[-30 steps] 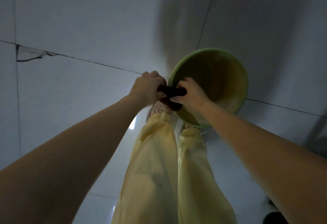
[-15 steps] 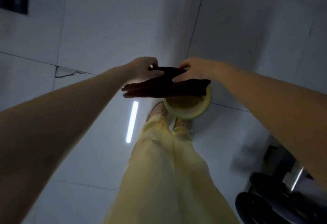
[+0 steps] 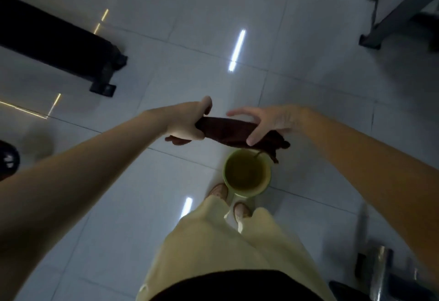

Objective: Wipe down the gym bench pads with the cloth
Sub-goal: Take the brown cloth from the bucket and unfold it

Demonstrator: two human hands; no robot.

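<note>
A dark brown cloth stretches between my hands, high above the floor. My left hand grips its left end in a fist. My right hand holds the right part, thumb under the cloth and fingers spread over it; a loose corner hangs down past it. A black padded gym bench stands on the floor at the upper left, well away from both hands.
A green bucket sits on the white tiled floor just in front of my shoes. A grey machine frame stands at the upper right. Dark equipment with a chrome part is at the lower right, and a dark object at the left edge.
I have stood up from the bucket, so the bucket looks smaller and farther below. The cloth went from bunched over the bucket to stretched out between both hands, and the bench came into view.
</note>
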